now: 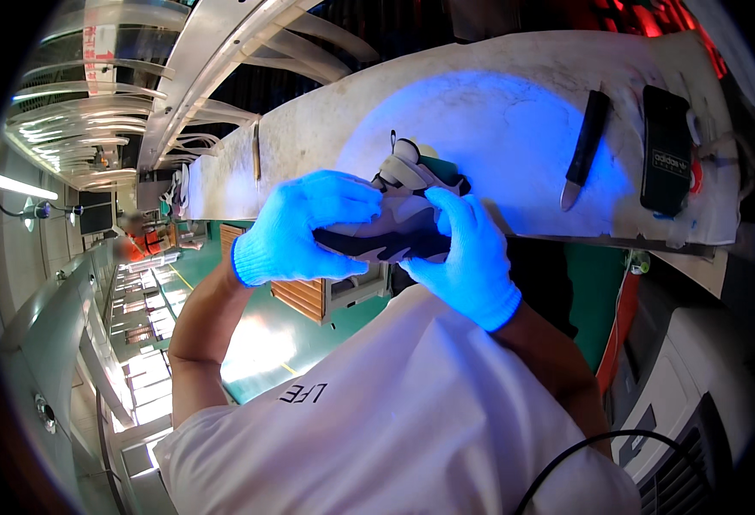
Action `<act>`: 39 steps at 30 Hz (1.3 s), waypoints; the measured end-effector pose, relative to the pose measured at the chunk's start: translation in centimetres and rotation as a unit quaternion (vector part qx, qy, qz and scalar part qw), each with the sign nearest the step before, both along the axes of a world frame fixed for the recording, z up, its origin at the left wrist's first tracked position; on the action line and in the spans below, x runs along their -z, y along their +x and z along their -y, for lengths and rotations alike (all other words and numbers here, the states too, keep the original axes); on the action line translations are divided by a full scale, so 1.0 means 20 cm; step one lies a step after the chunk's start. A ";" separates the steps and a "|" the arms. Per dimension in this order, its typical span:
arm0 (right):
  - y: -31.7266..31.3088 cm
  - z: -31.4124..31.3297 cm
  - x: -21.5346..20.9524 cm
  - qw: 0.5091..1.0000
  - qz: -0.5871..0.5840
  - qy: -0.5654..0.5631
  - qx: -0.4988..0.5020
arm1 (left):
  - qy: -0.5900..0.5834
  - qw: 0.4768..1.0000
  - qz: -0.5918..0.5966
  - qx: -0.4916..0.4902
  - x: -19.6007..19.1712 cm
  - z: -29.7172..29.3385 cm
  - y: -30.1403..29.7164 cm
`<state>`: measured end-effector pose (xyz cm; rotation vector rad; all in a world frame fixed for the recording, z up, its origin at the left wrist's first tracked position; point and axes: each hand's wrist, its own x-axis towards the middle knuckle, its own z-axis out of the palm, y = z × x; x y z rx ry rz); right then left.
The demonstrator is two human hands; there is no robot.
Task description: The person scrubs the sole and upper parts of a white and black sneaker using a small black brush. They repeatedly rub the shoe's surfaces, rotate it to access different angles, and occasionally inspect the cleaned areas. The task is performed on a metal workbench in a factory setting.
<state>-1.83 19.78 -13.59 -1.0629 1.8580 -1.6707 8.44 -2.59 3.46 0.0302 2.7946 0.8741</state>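
Observation:
Between my gloved hands is a sneaker (399,215) with a grey upper and a dark patterned sole edge, held on its side over the bench's front edge. My left hand (309,227) wraps one end, its fingers lying along the upper and its thumb low by the sole. My right hand (472,253) grips the other end, with forefinger near the collar and thumb by the sole. Both gloves glow bright blue under the lamp light. The tongue and a small loop point away from me. Parts of the shoe are hidden behind my fingers.
A pale bench (300,129) carries a round patch of blue light. A knife with a black handle (590,137) and a dark green flat piece (665,154) lie at its right. Clear curved guards (94,107) stand far left. A wooden slatted rack (298,299) stands below the bench.

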 end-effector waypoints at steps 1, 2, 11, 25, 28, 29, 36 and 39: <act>-0.02 0.01 -0.01 1.000 0.026 -0.006 -0.007 | 0.002 1.000 0.001 -0.001 0.00 0.01 -0.01; -0.03 0.02 -0.01 0.999 0.032 -0.006 -0.016 | 0.004 1.000 0.004 -0.004 0.00 0.01 -0.01; -0.03 0.11 -0.05 0.993 -0.051 0.074 -0.072 | 0.022 0.879 0.410 -0.241 -0.01 -0.01 -0.26; 0.08 0.14 -0.06 0.989 -0.121 0.086 -0.002 | -0.156 0.900 0.357 -0.197 0.09 -0.11 -0.32; 0.02 0.04 -0.07 0.996 -0.090 0.004 -0.015 | 0.058 0.946 0.276 -0.162 -0.02 0.02 -0.16; 0.01 -0.03 -0.09 0.998 -0.058 0.013 -0.016 | 0.134 0.948 0.248 -0.149 -0.05 0.06 -0.07; 0.06 -0.16 0.14 0.990 0.134 -0.034 0.014 | 0.205 0.938 -0.082 -0.267 0.14 -0.26 0.25; 0.06 -0.13 -0.01 0.952 0.299 -0.058 0.015 | 0.248 0.916 -0.107 -0.298 0.19 -0.28 0.17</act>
